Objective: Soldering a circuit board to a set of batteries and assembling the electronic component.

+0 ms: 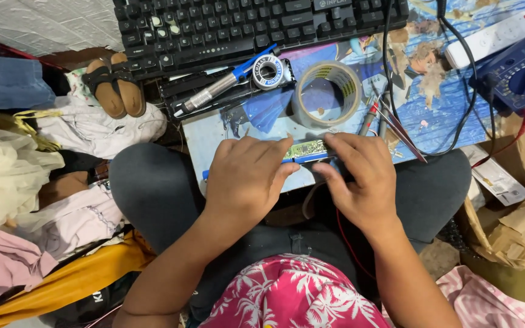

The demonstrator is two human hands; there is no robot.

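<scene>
Pinching green circuit board [307, 147] between your left hand [244, 176] and right hand [360, 176], both closed on it; tape roll [327, 94] just beyond.

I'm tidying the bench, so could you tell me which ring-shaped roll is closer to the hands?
The large clear tape roll, just above the right hand; the small solder spool lies farther up.

Board [214, 136] edge was crowded. Ahead of both hands, the tape roll [327, 93] sat just beside the green circuit strip [306, 147], blocking a straight forward reach. Soldering iron [226, 82] and solder spool [268, 71] lay left of the roll, against the keyboard [244, 24]. Tweezers [399, 130] and black cables [457, 91] crossed the right side. Bare board showed left of the left hand [245, 176] and between the roll and the cables. The knees closed off both flanks.
</scene>
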